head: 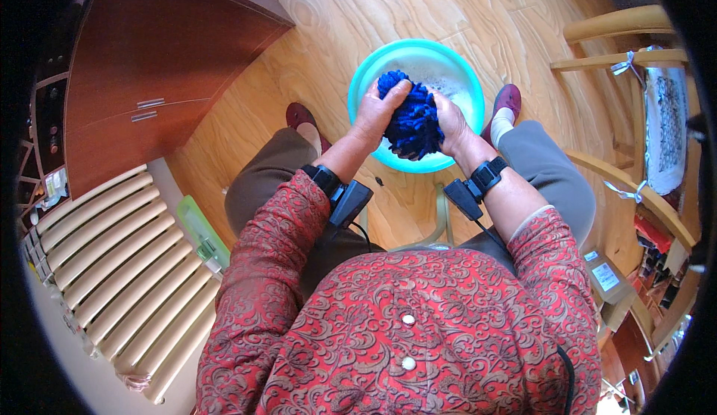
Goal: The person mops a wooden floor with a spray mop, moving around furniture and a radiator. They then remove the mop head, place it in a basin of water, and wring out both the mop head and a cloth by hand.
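Both my hands grip one bunched dark-blue shaggy chenille cloth or mitt (pixel 414 118), above a turquoise plastic basin (pixel 358 98). My left hand (pixel 376 114) holds its left side, the thumb pressed over the top. On the opposite side my right hand (pixel 451 123) clasps it, most of its fingers hidden behind the blue strands. Whitish, sudsy water (pixel 462 82) with dark specks shows in the basin. Whether the cloth's underside touches the water, I cannot tell.
The basin stands on a wood-patterned floor (pixel 313 57) between my feet. A reddish-brown cabinet (pixel 151 68) and a cream slatted radiator (pixel 129 269) are at left. To the right are wooden chairs (pixel 622 62) and a cardboard box (pixel 608 278). Each wrist carries a strapped black device (pixel 350 202).
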Demonstrator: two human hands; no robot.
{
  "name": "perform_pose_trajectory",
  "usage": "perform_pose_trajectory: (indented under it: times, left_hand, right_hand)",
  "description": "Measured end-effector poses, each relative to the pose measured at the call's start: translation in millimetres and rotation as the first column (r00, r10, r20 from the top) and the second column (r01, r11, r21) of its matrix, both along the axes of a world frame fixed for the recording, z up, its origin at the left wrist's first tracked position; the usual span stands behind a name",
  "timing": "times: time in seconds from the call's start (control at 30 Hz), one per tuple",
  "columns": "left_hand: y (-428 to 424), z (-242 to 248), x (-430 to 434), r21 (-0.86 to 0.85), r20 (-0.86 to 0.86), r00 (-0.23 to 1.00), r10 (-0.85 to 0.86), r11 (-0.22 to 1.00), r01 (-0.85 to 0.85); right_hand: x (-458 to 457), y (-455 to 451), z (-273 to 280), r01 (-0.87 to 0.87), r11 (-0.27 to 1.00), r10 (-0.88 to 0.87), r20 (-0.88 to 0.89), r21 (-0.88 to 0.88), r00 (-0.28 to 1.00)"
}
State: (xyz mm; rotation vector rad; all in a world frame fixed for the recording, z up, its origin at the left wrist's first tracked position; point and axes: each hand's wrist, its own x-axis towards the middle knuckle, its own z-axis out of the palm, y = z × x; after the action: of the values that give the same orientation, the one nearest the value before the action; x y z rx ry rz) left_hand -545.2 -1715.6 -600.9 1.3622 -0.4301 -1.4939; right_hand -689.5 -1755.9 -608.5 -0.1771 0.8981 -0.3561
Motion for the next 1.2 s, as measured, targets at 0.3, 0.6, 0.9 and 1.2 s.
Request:
perform_pose_trajectory:
  times: [0.3, 0.6, 0.9, 1.2]
  left_hand:
    - [3.9, -7.7, 18.6, 0.361, -0.063, 0.973, 0.224, 0.914, -0.187]
    - [7.0, -4.5, 21.3, 0.327, 0.034, 0.936, 0.350, 0.881, -0.341]
    - [10.1, -18.5, 26.3, 0.252, -0.082, 0.958, 0.275, 0.936, -0.247]
    - [22.9, -20.8, 26.4, 0.292, -0.070, 0.996, 0.062, 0.956, -0.039]
  right_hand:
    - [-5.1, -10.1, -14.5, 0.042, 0.888, -0.250, -0.403, -0.458, 0.881]
    - [-17.1, -10.7, -60.8, -0.264, 0.809, -0.190, -0.659, -0.525, 0.728]
    - [-39.9, -24.0, -91.9, -0.449, 0.776, -0.187, -0.841, -0.443, 0.507]
    - [-47.0, -25.8, -120.9, -0.711, 0.564, -0.155, -0.899, -0.421, 0.410]
